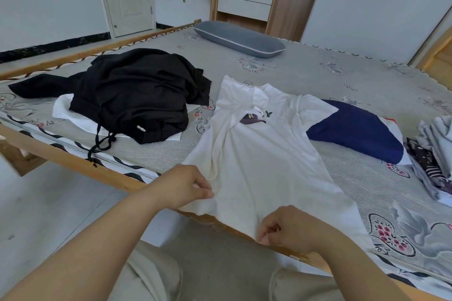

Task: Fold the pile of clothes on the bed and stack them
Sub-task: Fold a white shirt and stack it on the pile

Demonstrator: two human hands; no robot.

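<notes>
At six o'clock on the bed, the white T-shirt is pinched at its hem by the curled fingers of the left hand and right hand, and should be drawn taut and even, with its twisted collar flattened, before folding.

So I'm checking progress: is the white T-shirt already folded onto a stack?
No, the white T-shirt lies spread on the bed, with both hands pinching its near hem.

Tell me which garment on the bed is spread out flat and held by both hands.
The white T-shirt with the cap print, its hem pinched by the left hand and right hand. The black clothes lie heaped; the navy garment lies untouched.
</notes>
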